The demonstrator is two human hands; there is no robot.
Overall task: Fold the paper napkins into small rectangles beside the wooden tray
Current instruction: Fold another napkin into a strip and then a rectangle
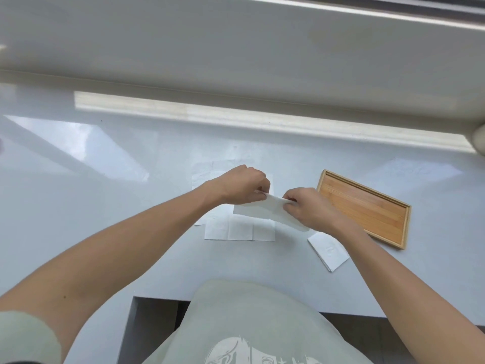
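Observation:
A white paper napkin (265, 210), folded into a long strip, is lifted just above the table between my two hands. My left hand (242, 185) pinches its upper left end, and my right hand (307, 206) pinches its right part. Under it lies an unfolded napkin (240, 231) flat on the table, and another flat napkin (203, 172) shows beyond my left hand. A small folded napkin rectangle (329, 250) rests beside the near left corner of the wooden tray (363, 208), which lies to the right with nothing in it.
The glossy white table (118, 179) runs back to a white window ledge (236, 74). Its near edge has a cut-out in front of my body. A pale rounded object (479, 140) sits at the far right edge.

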